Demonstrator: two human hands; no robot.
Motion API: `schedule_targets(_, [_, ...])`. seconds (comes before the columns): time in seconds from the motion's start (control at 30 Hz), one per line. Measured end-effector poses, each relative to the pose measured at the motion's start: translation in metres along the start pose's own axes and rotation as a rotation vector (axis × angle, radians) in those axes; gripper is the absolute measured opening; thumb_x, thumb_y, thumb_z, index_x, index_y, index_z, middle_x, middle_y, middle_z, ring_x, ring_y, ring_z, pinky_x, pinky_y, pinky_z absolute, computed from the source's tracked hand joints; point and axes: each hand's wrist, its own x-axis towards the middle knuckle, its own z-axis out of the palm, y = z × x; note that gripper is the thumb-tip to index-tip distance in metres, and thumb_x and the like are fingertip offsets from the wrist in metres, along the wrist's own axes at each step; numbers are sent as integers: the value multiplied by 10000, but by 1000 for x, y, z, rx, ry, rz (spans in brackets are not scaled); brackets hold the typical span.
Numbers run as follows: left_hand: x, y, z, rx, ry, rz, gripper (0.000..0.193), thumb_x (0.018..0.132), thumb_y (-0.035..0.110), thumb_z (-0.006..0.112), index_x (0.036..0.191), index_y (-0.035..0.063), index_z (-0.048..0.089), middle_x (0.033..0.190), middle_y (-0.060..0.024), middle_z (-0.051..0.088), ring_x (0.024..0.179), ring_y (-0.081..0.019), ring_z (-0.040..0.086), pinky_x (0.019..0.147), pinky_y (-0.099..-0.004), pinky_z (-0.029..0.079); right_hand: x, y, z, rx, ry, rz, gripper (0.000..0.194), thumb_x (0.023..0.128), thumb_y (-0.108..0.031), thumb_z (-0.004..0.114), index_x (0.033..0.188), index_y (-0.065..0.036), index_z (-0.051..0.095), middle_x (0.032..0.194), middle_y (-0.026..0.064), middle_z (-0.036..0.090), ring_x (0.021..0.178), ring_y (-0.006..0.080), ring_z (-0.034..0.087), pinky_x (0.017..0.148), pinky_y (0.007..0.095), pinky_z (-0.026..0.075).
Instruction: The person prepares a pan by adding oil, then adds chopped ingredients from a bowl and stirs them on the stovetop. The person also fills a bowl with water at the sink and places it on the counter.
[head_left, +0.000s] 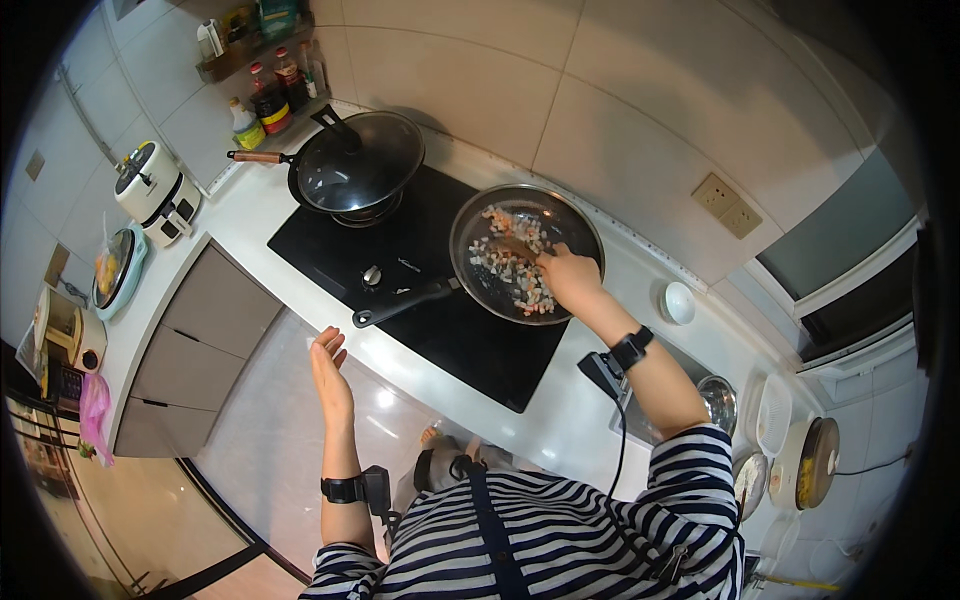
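Note:
My right hand (570, 276) grips a brown spatula (516, 247), apparently wooden, over a frying pan (459, 259). The spatula's blade rests among diced pale and orange pieces of food (499, 262), spread mostly over the left and middle of the pan. The pan sits on a black glass cooktop (472, 375), its black handle (405, 301) pointing to the lower left. My left hand (331, 371) is raised near the counter's front edge, a little below the handle's end. It holds nothing and does not touch the handle.
A lidded wok (360, 165) stands on the far left burner, its wooden handle (255, 156) pointing left. A white bowl (677, 303) sits right of the pan, beside the sink (645, 405). Sauce bottles (268, 109) line the corner shelf. A white appliance (157, 191) occupies the left counter.

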Motion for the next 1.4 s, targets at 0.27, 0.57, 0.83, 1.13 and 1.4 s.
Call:
schedule_targets(0.27, [-6,0,-7,0,10,-8,548,1030,456,227,1185,32,537,1315,-149,501,1166,-241,526,984,-377,415,-10,21,1,89,187,22,210,864,-225,590,1057,-218,673,967,96,596,719,308,653,615,420,541])
schedule_targets(0.57, [-4,1,-17,-14,34,4,538,1031,450,232,1180,37,544,1326,-151,496,1163,-233,528,975,-371,424,-40,33,5,146,139,-7,207,865,-205,586,1055,-184,664,980,101,580,713,314,644,604,418,539])
schedule_targets(0.83, [-5,-3,-14,-9,17,-26,566,1021,485,251,1200,28,533,1311,-145,511,1186,-249,522,988,-385,424,-70,19,-1,140,69,-3,193,856,-180,601,1037,-172,666,949,108,568,674,294,637,583,407,527])
schedule_targets(1.13, [3,-4,-1,0,0,-40,592,1015,507,256,1214,19,524,1306,-145,517,1201,-259,516,1003,-392,419,-89,23,-12,175,63,-32,199,849,-173,620,1039,-158,681,883,81,571,687,287,628,589,398,518])
schedule_targets(1.4, [10,-1,-7,22,33,-28,551,1028,464,226,1190,36,534,1328,-152,494,1177,-249,522,993,-381,419,-102,39,-46,206,66,-40,172,841,-176,617,999,-165,684,917,88,573,695,290,640,597,398,529])
